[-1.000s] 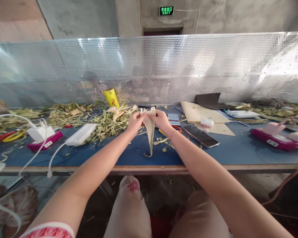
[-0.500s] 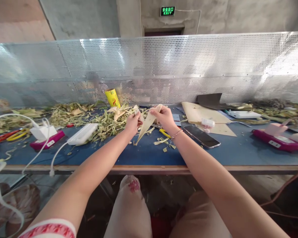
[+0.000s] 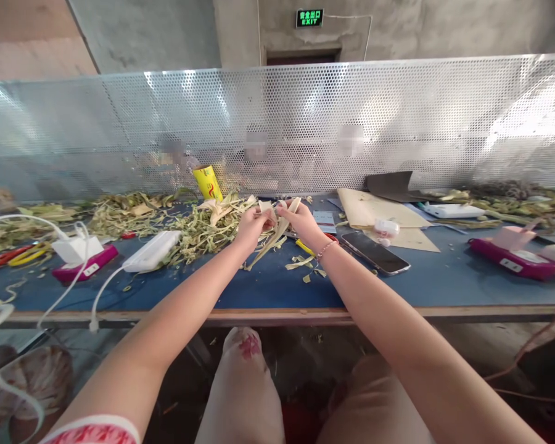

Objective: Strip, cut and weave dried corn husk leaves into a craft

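Over the middle of the blue table, my left hand (image 3: pixel 250 229) and my right hand (image 3: pixel 306 224) are close together. Both have their fingers pinched on a pale dried husk (image 3: pixel 269 242), which looks like corn husk. Its narrow tail hangs down between them towards the tabletop. The part under my fingertips is partly hidden, so I cannot tell whether it is one piece or two. To the left of my left hand lies a pile of dried greenish husk strips (image 3: pixel 198 231). Small husk scraps (image 3: pixel 300 264) lie below my right hand.
Left on the blue table (image 3: pixel 277 290) are a white power bank (image 3: pixel 152 251), a magenta power strip (image 3: pixel 83 265) with cables, and scissors (image 3: pixel 28 254). A yellow can (image 3: pixel 208 182) stands behind. Right are a phone (image 3: pixel 376 253), brown paper (image 3: pixel 374 209) and another magenta power strip (image 3: pixel 513 259). A perforated metal screen (image 3: pixel 305 123) rises behind.
My hands have drawn closer together, the left one shifting right. The husk, spread out flat from my right hand before, is now bunched between the fingers of both hands.
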Action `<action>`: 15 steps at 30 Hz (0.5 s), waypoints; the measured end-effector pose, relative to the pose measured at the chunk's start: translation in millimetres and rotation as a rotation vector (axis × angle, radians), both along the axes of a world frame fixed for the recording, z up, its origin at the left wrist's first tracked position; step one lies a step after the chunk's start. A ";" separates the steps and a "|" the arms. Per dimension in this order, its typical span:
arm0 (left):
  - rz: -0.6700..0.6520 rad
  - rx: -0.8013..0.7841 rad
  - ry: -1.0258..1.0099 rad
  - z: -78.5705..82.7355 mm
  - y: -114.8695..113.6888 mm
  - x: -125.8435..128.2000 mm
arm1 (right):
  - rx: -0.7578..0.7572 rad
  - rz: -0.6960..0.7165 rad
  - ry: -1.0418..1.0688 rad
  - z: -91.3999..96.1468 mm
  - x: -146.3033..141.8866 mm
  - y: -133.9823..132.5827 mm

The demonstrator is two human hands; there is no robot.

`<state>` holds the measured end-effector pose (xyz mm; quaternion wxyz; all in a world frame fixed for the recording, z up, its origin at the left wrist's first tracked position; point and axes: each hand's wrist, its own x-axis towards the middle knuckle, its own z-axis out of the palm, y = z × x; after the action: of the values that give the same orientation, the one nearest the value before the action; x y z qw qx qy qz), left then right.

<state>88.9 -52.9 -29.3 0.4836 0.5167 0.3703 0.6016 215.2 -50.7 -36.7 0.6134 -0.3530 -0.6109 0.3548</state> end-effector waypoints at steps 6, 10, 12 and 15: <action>-0.031 0.110 0.192 1.1 -5.7 -0.4 | -0.007 0.072 0.046 2.5 -3.8 -4.1; -0.003 0.126 0.207 1.0 -5.9 -3.6 | 0.001 -0.001 0.071 1.9 -3.4 -2.9; 0.005 0.141 0.199 0.5 -4.6 -4.4 | 0.013 -0.021 0.072 2.0 -2.7 -2.2; 0.000 0.128 0.134 0.7 -3.9 -3.0 | 0.041 -0.030 0.073 2.6 -2.5 -1.8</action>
<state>85.9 -56.8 -28.6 0.4239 0.5855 0.3627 0.5882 212.6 -52.5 -34.1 0.6476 -0.3366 -0.5899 0.3455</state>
